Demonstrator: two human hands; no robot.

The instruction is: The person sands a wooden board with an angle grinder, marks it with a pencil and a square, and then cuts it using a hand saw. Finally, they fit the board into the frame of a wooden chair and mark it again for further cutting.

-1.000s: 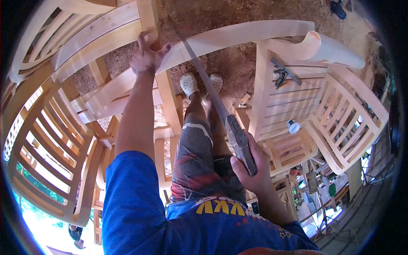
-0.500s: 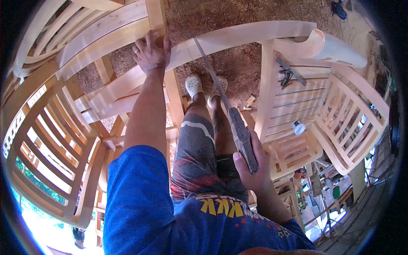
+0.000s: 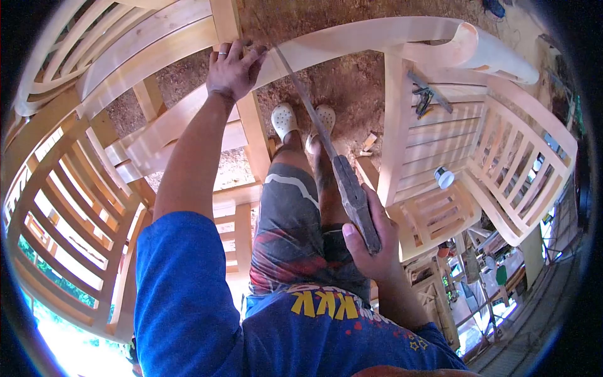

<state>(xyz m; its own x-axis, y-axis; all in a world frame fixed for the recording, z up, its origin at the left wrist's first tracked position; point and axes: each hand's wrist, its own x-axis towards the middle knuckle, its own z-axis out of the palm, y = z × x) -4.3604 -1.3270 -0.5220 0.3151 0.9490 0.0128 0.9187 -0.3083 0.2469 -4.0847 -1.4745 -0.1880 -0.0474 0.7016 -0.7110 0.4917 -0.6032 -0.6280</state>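
A long curved wooden board runs across the upper view. My left hand grips it beside a wooden post, fingers bent over it and the thumb towards the blade. In my right hand is a handsaw, held by its dark, worn handle, the fingers wrapped mostly out of sight underneath. Its thin blade slants up and left, seen nearly edge-on. The far part of the blade lies across the board, just right of my left hand.
Slatted wooden chair frames stand at left and right. A dark metal clamp-like tool and a small white container rest on the right-hand woodwork. Wood offcuts lie on the sawdust-covered floor near my pale clogs.
My left hand has shifted slightly up, its fingers drawn closer together over the board. The saw has moved a little up and left, its blade still across the board. The view has shifted slightly.
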